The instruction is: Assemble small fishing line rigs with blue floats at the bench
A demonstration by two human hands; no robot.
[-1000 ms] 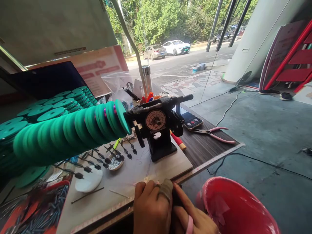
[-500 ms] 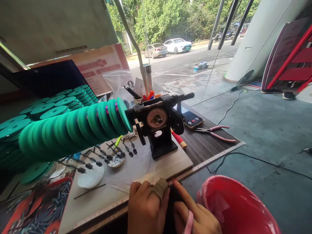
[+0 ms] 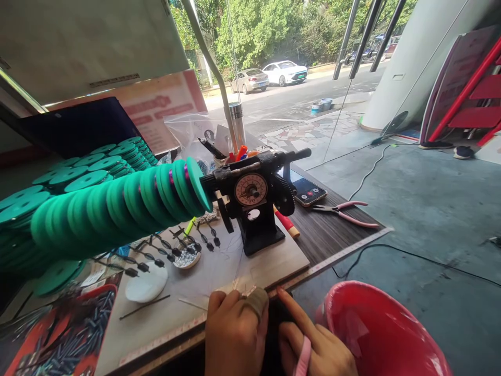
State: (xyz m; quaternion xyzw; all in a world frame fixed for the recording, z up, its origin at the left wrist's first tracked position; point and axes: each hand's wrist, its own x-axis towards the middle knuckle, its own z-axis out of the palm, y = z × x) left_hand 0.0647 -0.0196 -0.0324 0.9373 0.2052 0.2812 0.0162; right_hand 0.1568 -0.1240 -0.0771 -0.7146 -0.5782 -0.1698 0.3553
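Compared with a second ago, a wider dark gap stands between your left hand [image 3: 237,331] and your right hand [image 3: 315,342]; over the last half second both have hardly shifted. That suggests a steady stretch of close fingertip work rather than a reach.

Your left grip is bunched at the near edge of the board [image 3: 285,266], but its fingertips are turned away, so I cannot tell what, if anything, they pinch. Fine, nearly transparent line [image 3: 237,274] runs over the board towards them. Your right grip is folded around a pink curved piece [image 3: 303,357], smooth and probably a tool handle, with the index finger stretched to the board's edge.

A tan, matte finger cover [image 3: 256,302] wraps one left finger. Beyond your hands, the black metal winder [image 3: 250,193] carries a round dial and toothed gears; thick, soft-looking green foam discs [image 3: 117,209] are packed on its shaft like a ribbed roll. Under them lie dark bead-like pieces on thin stems, a glossy white dish [image 3: 146,286] and a bowl of pale round beads [image 3: 187,258]. To the right, pliers with pink handles [image 3: 338,210] rest on the dark, wood-grained worktop [image 3: 331,240]; below it stands a shiny red bucket [image 3: 391,334].
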